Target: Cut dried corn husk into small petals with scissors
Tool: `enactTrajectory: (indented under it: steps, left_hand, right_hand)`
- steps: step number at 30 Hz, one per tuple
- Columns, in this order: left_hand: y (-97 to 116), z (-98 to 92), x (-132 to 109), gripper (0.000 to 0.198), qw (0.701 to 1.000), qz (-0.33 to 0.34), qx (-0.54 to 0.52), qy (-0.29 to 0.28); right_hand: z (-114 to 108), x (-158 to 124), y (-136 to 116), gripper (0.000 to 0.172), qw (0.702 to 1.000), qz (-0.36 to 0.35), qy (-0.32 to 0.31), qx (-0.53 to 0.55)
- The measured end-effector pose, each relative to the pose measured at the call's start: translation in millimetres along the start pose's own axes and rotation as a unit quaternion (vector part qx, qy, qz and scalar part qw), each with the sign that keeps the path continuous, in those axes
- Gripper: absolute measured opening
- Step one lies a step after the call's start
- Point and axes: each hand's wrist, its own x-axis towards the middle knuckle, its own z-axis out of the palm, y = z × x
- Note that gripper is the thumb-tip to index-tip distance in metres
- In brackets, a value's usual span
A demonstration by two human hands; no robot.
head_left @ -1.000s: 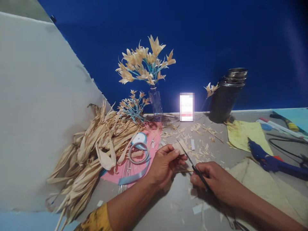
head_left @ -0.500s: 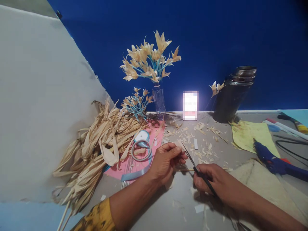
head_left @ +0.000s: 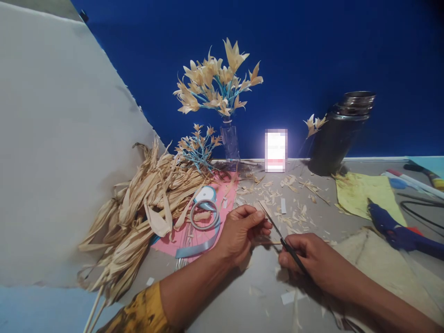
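My right hand (head_left: 307, 254) is closed around the dark handle of a pair of scissors (head_left: 274, 225). The slim blades point up and left, close together, with their tips just past my left fingertips. My left hand (head_left: 239, 233) is closed in a pinch, thumb against forefinger, on a small pale piece of dried husk (head_left: 266, 208) beside the blades. Most of that piece is hidden by the fingers and blades. Husk scraps (head_left: 298, 215) lie scattered on the grey table beyond both hands.
Left: a heap of dried husks (head_left: 138, 217), tape ring (head_left: 204, 226) and ribbon spool (head_left: 204, 194) on pink paper. Behind: husk flowers (head_left: 211, 78) in a clear bottle (head_left: 229, 141), a lit screen (head_left: 276, 150), a dark flask (head_left: 336, 138). Right: a blue glue gun (head_left: 391, 226), yellow sheet (head_left: 360, 192).
The scissor blades have come closer together beside my left fingertips. Both hands keep nearly the same place and hold. The view has shifted slightly.
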Motion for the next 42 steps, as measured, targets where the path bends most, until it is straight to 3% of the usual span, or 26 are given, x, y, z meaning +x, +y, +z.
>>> enactTrajectory:
  steps: [5,19,23,27,30,34,39,42]
  left_hand:
    - [-0.5,0.8,-0.2,0.039,1.0,0.006,-0.007,0.009]
    - [2.7,0.9,-1.2,0.038,1.0,0.01,0.005,0.003]
    - [0.9,1.4,-1.7,0.039,1.0,-0.01,0.018,0.0]
    - [-8.7,2.3,-5.5,0.032,0.996,-0.029,0.078,-0.045]
    - [-16.9,4.7,-10.2,0.028,0.986,-0.027,0.144,-0.083]
    - [-22.8,7.1,-14.0,0.028,0.981,-0.034,0.155,-0.115]
    - [-25.3,7.2,-13.4,0.033,0.98,-0.054,0.141,-0.129]
    - [-26.4,7.6,-12.3,0.034,0.98,-0.051,0.136,-0.136]
  right_hand:
    - [-0.6,0.0,1.3,0.032,0.999,-0.023,0.014,-0.044]
    - [-2.8,-0.8,2.0,0.036,1.0,0.01,0.022,0.015]
    - [-4.7,1.5,3.0,0.03,0.994,-0.028,0.072,0.081]
    - [-9.7,1.1,1.4,0.032,0.972,-0.055,0.149,0.173]
    - [-11.7,-1.1,-0.4,0.033,0.966,-0.065,0.176,0.179]
    - [-10.5,-4.9,-3.9,0.026,0.963,-0.066,0.165,0.203]
    - [-8.3,-9.6,-10.9,0.033,0.951,-0.053,0.165,0.257]
    - [-7.8,-11.7,-12.9,0.033,0.952,-0.047,0.132,0.271]
